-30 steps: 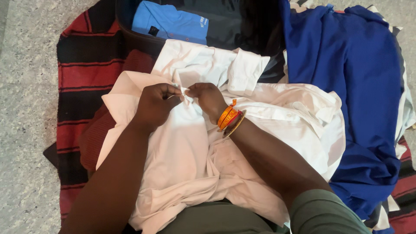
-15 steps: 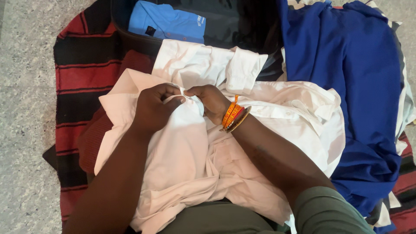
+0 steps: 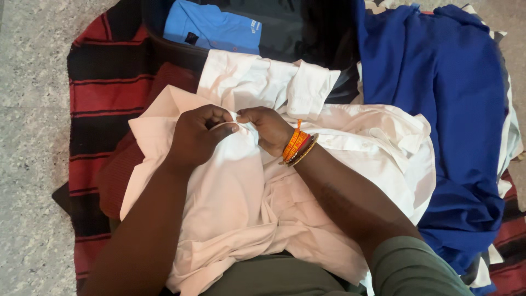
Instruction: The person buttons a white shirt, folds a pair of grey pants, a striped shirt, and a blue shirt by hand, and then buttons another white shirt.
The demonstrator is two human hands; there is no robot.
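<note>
Hands meet at the middle of a crumpled white cotton shirt [image 3: 307, 164] spread over the person's lap: the left hand [image 3: 200, 134] and the right hand [image 3: 268, 127], orange bangles [image 3: 296, 147] at its wrist, both pinch one small fold of it. Right of the shirt lies a deep blue garment [image 3: 438, 109]; beyond it, a light blue folded shirt [image 3: 211, 27]; beneath it, a red-and-black striped blanket [image 3: 104, 93].
</note>
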